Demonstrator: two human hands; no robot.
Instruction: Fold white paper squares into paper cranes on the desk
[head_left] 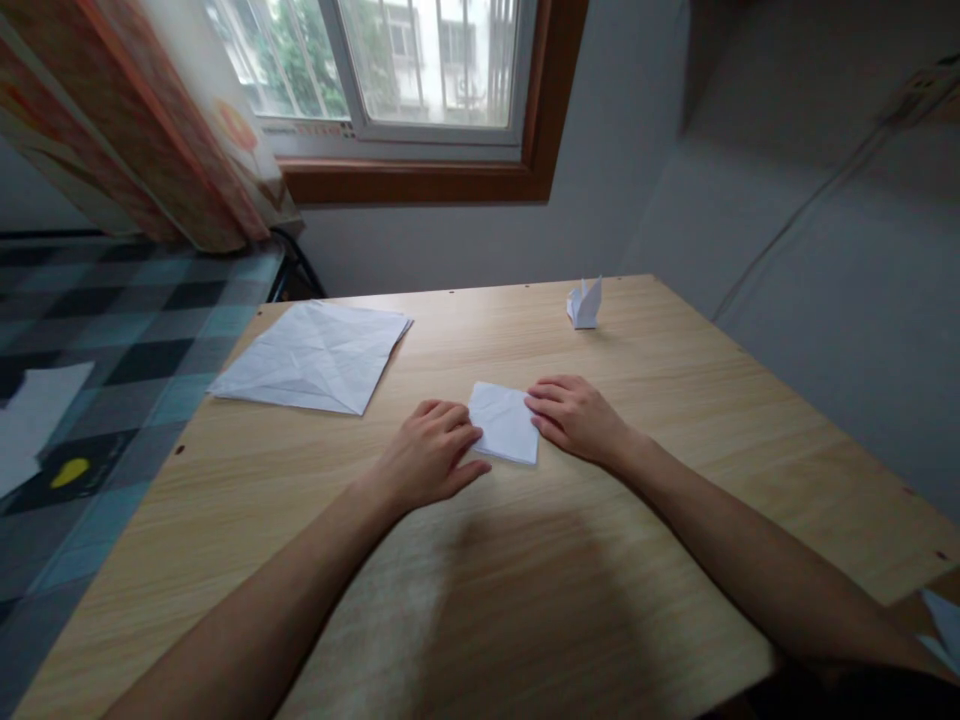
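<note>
A small folded square of white paper (504, 422) lies flat on the wooden table between my hands. My left hand (437, 448) rests at its left edge, the fingertips touching the paper and the thumb held apart near the lower left corner. On the opposite side, my right hand (574, 412) lays its fingertips on the right edge, and its thumb is hidden. Neither hand grips the square.
Creased white sheets (319, 352) lie at the table's far left. Toward the back right stands a small folded paper figure (585, 304). The table (712, 430) meets a checked bed cover (150, 300) on the left, and a window (420, 65) is behind.
</note>
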